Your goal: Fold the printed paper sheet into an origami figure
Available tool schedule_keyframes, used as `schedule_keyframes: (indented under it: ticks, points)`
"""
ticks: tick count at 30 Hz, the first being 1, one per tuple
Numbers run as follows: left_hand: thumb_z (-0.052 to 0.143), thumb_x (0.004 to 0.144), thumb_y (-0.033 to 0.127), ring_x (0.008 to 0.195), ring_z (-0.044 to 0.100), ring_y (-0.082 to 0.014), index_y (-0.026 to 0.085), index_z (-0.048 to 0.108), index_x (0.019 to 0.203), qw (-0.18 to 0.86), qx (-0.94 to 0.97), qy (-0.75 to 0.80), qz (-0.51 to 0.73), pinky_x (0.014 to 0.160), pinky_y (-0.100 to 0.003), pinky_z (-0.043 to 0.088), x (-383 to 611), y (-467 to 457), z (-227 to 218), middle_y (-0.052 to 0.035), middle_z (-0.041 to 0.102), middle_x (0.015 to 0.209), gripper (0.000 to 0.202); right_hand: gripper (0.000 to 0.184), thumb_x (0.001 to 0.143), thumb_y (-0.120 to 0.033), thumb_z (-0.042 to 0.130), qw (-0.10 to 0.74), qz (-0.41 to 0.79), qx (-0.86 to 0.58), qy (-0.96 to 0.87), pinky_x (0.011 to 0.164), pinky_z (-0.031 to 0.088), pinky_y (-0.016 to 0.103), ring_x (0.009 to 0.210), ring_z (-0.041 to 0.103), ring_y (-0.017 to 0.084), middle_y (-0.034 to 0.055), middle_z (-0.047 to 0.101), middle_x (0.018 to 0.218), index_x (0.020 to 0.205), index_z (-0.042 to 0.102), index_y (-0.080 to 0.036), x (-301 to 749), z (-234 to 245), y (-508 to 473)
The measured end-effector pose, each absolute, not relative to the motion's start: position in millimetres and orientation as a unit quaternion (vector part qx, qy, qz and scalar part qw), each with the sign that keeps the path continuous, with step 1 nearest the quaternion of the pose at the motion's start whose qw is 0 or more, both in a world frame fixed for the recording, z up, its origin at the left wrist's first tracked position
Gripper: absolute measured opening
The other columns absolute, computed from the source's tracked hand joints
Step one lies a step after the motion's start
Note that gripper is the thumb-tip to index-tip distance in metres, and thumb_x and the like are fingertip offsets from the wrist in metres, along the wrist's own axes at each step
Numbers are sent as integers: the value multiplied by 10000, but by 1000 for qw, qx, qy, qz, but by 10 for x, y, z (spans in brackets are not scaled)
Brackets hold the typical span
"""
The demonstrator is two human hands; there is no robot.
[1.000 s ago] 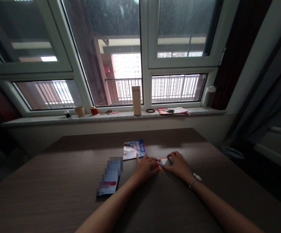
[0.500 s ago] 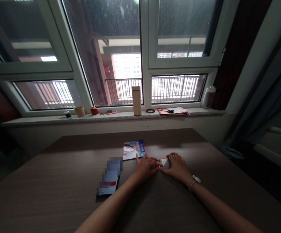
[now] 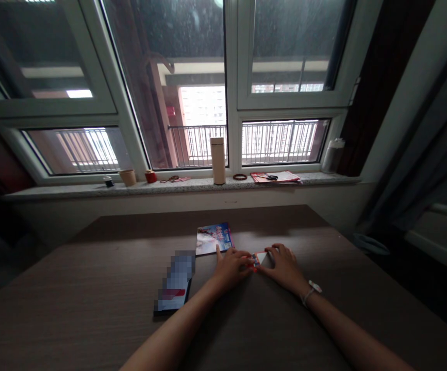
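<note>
Between my two hands lies a small folded piece of paper (image 3: 261,258), white on its right part and patterned in red, orange and blue on its left. My left hand (image 3: 234,266) presses its fingers on the patterned side, its thumb pointing up and away. On the other side my right hand (image 3: 283,265) grips the paper's edges between thumb and index finger. Part of the paper is hidden under the fingers. Just beyond my left hand is a booklet with a blue and pink printed cover (image 3: 213,238). A phone (image 3: 175,283) with a blurred-out screen lies left of my left forearm.
The brown wooden table (image 3: 92,273) reaches to the wall below the window. On the stone sill (image 3: 192,188) stand a beige flask (image 3: 218,161), a paper cup (image 3: 128,178), a red spool (image 3: 151,176) and a clear bottle (image 3: 333,155). Scissors (image 3: 272,178) rest on red papers (image 3: 285,178) there.
Both hands stay at the paper in nearly the same pose. The whole view has shifted very slightly.
</note>
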State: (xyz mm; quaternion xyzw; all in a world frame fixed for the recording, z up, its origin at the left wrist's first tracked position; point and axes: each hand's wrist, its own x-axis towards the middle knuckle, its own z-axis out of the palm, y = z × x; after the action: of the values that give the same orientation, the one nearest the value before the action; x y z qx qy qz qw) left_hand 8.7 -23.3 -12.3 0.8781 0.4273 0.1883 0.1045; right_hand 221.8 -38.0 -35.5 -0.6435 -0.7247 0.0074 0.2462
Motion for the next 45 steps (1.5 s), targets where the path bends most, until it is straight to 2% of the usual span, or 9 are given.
schedule_keyframes:
  ticks: [5,11,26,37,45]
  points:
    - [579,894,393,1156,477,-238,400,664,1096,103,877,430,188,1098,-645,-76,89,-233,-129,60,627,1260,219,622,703,-596,645,240,-13,-644,-726,1014,337,413,1152,491,297,123,534,1194,1183,605,-202,2190,-325,-408]
    - [581,892,404,1161,474,-235,391,679,1072,109,873,435,189,1117,-621,-51,102,-228,-137,60,629,1254,205,467,751,-510,616,235,-13,-654,-719,963,360,373,1102,520,267,103,563,1163,1114,635,-217,2168,-214,-423]
    - [592,887,417,1171,469,-250,394,674,1056,120,872,440,179,1075,-687,-63,102,-220,-133,60,619,1267,190,215,819,-388,565,235,-4,-693,-682,821,364,329,1029,531,231,42,606,1035,956,662,-254,2228,-171,-281]
    - [596,881,415,1175,464,-253,403,678,1065,128,869,442,179,1086,-675,-51,108,-209,-150,58,614,1270,201,171,859,-346,523,244,-5,-705,-666,789,353,326,1014,522,222,34,594,1007,931,659,-272,2256,-183,-218]
    - [585,885,417,1182,461,-255,392,674,1079,115,872,443,171,1102,-653,-31,102,-215,-148,48,606,1283,215,202,877,-375,494,261,16,-695,-669,829,351,346,1018,509,221,31,576,1014,944,662,-285,2312,-238,-181]
